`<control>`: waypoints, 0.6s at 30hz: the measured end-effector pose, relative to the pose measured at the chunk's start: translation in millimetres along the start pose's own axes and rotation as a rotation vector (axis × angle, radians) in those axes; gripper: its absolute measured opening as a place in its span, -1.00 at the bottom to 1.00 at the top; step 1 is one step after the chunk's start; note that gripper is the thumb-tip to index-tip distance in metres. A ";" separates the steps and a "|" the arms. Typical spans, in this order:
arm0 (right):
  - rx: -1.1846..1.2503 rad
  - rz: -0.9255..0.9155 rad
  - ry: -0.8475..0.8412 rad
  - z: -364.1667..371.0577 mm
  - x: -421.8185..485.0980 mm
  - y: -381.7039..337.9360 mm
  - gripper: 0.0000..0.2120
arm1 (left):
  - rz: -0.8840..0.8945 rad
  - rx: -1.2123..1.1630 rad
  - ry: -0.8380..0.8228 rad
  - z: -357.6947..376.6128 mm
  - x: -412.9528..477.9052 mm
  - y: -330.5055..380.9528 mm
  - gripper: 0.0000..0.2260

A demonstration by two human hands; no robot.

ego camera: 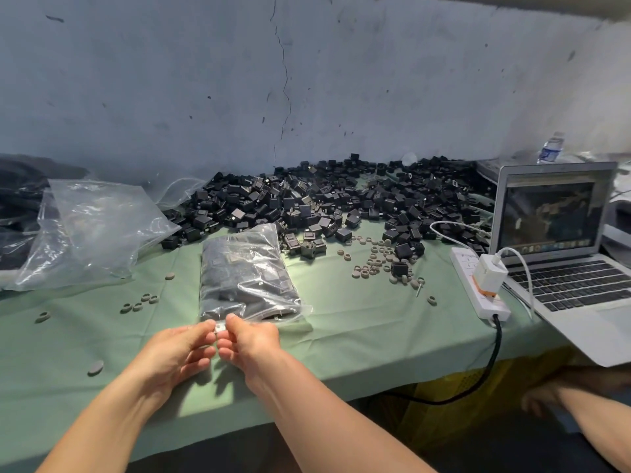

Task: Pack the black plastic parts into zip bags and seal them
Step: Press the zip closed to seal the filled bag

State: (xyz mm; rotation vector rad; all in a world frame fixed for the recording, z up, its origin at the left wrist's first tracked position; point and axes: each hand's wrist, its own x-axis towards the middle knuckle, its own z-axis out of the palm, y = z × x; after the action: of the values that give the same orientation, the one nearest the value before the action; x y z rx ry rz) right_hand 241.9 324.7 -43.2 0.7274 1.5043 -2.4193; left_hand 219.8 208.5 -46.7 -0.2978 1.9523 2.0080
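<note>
Hands, left [177, 349], right [252, 343], pinch zip bag [246, 274] near-end mouth; long axis points away.

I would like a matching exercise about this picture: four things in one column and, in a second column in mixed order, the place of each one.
Things
1. filled zip bag
2. clear bags
3. laptop
4. water bottle

Places
A. far right, behind the laptop screen
B. left side of the table
C. right edge, open, beside the power strip
D. middle front, near edge pinched by the left hand and right hand

Pairs: 1-D, 2-B, 3-C, 4-A
</note>
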 end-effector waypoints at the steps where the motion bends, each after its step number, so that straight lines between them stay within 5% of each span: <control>1: 0.018 -0.003 0.001 -2.5 -0.1 -1.3 -0.76 | 0.023 -0.007 0.010 -0.1 -0.4 -0.1 -0.85; 9: 0.020 -0.003 -0.021 -7.7 -5.7 -7.7 -0.77 | -0.017 -0.490 0.086 25.9 -3.0 -10.4 -0.75; 18: -0.003 0.000 0.026 -10.5 -7.6 -8.4 -0.77 | -0.007 -0.295 0.095 36.1 3.3 -12.2 -0.75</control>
State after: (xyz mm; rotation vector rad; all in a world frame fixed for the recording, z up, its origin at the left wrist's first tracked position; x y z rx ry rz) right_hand 248.1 337.2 -36.5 0.7607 1.5167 -2.4161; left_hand 223.9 244.8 -57.7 -0.4770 1.6995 2.3161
